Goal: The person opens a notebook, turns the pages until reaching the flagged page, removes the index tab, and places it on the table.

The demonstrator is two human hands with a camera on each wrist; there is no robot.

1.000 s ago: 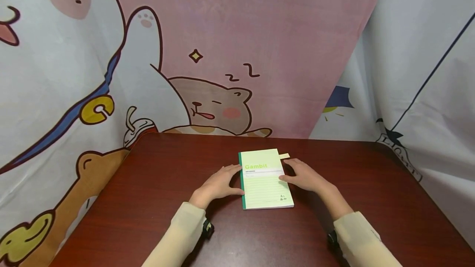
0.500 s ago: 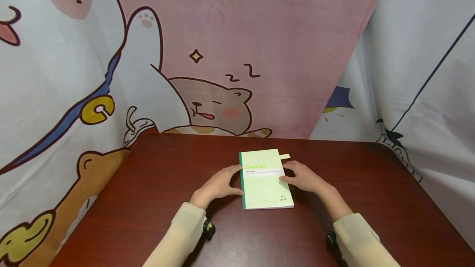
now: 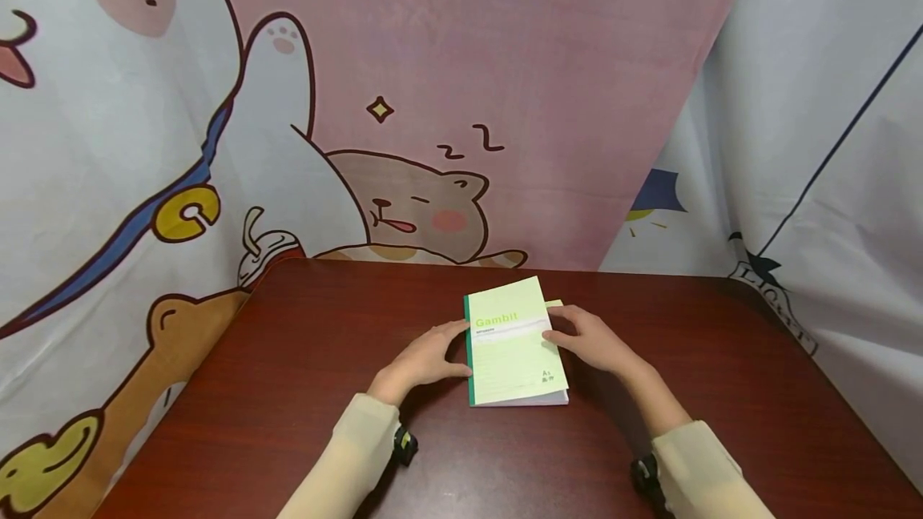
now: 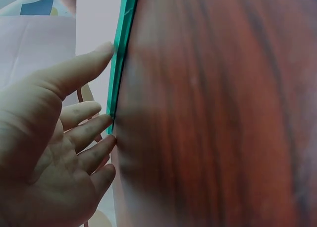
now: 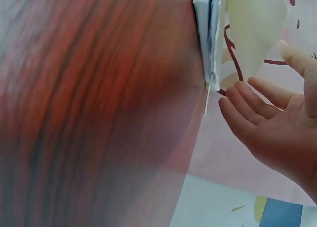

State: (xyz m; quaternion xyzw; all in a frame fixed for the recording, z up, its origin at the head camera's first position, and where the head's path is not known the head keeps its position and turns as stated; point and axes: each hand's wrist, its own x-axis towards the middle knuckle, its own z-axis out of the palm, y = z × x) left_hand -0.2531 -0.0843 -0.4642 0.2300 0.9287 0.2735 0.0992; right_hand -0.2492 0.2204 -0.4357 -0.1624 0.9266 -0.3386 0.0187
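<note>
Right grip [image 3: 595, 340] pinches the notebook cover [image 3: 508, 363], raised above white pages [image 3: 554, 399]

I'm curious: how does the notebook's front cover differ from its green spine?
The front cover is broad, pale yellow-green and printed; the spine is a narrow strip of darker green.
The front cover is raised along its free edge, while the spine lies low along the table.
The right hand is at the front cover; the left hand is at the spine.
Both belong to one notebook.

The left sleeve [image 3: 342, 455] and right sleeve [image 3: 703, 463], low in the frame, are cream. Both wrist cameras [image 3: 405, 445] are black.
</note>
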